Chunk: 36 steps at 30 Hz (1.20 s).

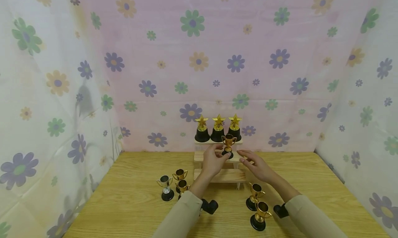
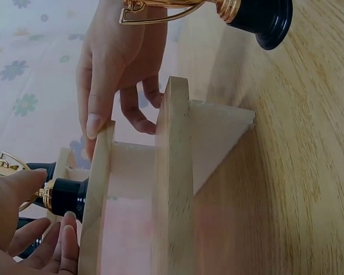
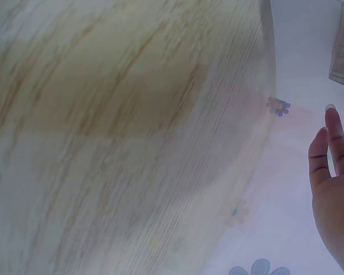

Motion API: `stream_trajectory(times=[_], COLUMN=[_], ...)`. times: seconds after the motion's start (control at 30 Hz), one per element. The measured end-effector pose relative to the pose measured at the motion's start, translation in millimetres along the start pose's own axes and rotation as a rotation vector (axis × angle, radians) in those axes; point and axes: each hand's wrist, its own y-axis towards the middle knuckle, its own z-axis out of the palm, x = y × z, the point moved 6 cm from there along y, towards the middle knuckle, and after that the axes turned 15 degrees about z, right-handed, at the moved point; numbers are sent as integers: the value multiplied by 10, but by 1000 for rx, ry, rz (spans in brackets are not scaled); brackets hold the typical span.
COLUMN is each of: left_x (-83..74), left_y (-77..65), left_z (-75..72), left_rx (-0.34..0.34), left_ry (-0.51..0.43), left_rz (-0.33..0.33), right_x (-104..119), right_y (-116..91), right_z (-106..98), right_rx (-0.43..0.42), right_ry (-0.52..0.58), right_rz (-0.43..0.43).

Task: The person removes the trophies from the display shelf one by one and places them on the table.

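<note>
Head view: looks forward and down over the tabletop [image 1: 130,196] from behind both hands, wide and far, facing the flowered cloth [image 1: 192,58].
Left wrist view: very near, turned sideways, just behind the fingers [image 2: 57,243]; the wooden step stand [image 2: 172,189] fills it.
Right wrist view: close, aimed along the tabletop beside the fingers [image 3: 332,143].
Shared: stand, tabletop, cloth.

Small gold cup trophy [image 1: 228,143] with two handles and a round black base, upright on the middle step of a pale wooden stepped stand [image 1: 219,176], base pinched by the left hand [image 1: 212,161], just below three star trophies.
</note>
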Motion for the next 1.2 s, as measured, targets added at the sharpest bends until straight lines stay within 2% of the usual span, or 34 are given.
stream_trajectory(times=[0.2,0.43,0.73,0.9,1.2], left_x=[54,67,74,66,55], left_y=[19,44,51,46,82], left_z=[24,27,50,61,80], left_rx=[23,7,11,-14,-61], left_ry=[-15,16,10,12,93], left_rz=[-38,-12,-21,-18,-13], right_x=[5,-14,27,-19,4], right_y=[-1,19,-27,-18,-12], right_z=[2,-5,9,22,5], right_rx=[0,-18,-23,-25,-37], right_ry=[1,-11,-15,-21,-12], right_rz=[-4,8,26,21,0])
